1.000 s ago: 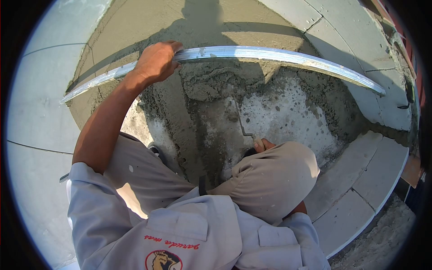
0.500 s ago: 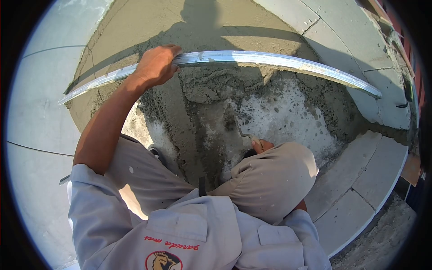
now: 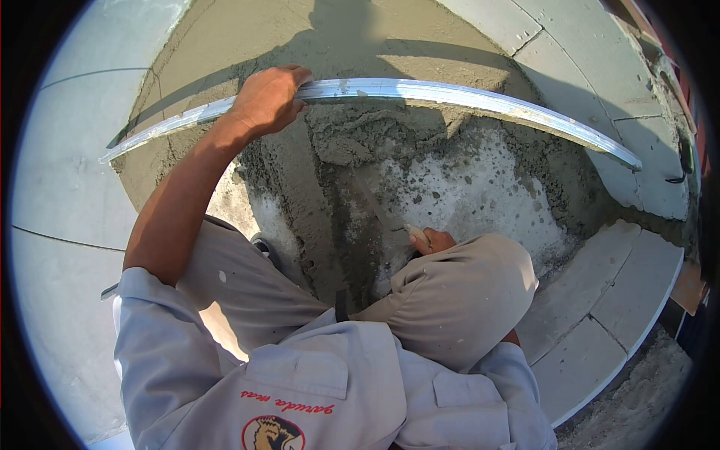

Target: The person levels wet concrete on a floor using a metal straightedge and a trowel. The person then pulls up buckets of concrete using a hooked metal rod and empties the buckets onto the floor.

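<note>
My left hand (image 3: pixel 271 96) is closed round a long metal straightedge (image 3: pixel 420 91), left of its middle. The bar lies across wet mortar (image 3: pixel 352 139) and looks curved in this view. Close to my right knee, my right hand (image 3: pixel 433 241) is wrapped round the pale handle of a trowel (image 3: pixel 390 217). The trowel's thin blade points up and left over the mortar-spotted base and is partly blurred. My knee hides part of the right wrist and forearm.
Smooth mortar (image 3: pixel 435 37) lies beyond the bar, with shadows across it. Large grey panels (image 3: pixel 67 172) stand at the left. Pale blocks (image 3: pixel 592 300) border the work at the right. A dark shoe (image 3: pixel 264 246) shows beside my left leg.
The trowel in my right hand has swung from pointing up toward the mortar, through a foreshortened angle, to pointing up and left. My left hand keeps its hold on the straightedge.
</note>
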Tool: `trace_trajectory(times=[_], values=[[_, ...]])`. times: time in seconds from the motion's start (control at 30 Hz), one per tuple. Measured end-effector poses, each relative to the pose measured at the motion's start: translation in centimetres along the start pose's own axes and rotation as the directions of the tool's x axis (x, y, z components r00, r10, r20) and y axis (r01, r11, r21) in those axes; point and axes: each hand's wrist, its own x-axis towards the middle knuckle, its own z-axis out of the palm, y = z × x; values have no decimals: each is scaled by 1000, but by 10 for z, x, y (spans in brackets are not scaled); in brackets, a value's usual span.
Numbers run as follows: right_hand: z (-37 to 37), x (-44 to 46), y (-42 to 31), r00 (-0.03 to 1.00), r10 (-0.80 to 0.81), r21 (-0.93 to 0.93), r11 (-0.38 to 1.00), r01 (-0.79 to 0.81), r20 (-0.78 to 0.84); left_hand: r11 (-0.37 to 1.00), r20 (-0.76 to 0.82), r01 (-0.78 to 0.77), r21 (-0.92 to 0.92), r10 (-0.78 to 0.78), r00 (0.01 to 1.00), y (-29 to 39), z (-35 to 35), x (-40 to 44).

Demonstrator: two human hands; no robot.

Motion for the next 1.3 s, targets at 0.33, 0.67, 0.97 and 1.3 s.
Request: trace_trajectory(times=[0.33, 0.67, 0.97, 1.3], values=[[2, 7, 20, 999, 9, 92, 996, -13, 40, 1000, -37, -9, -18, 8, 999, -3, 4, -2], [-14, -41, 8, 967, -230, -155, 965, 212, -107, 998, -38, -38, -56, 36, 999, 0, 4, 2], [-47, -28, 4, 854, -417, -566, 803, 186, -311, 997, -42, -43, -68, 40, 998, 11, -3, 2], [-30, -81, 60, 818, 276, 399, 915, -62, -505, 986, -53, -61, -153, 53, 997, -1, 3, 3]])
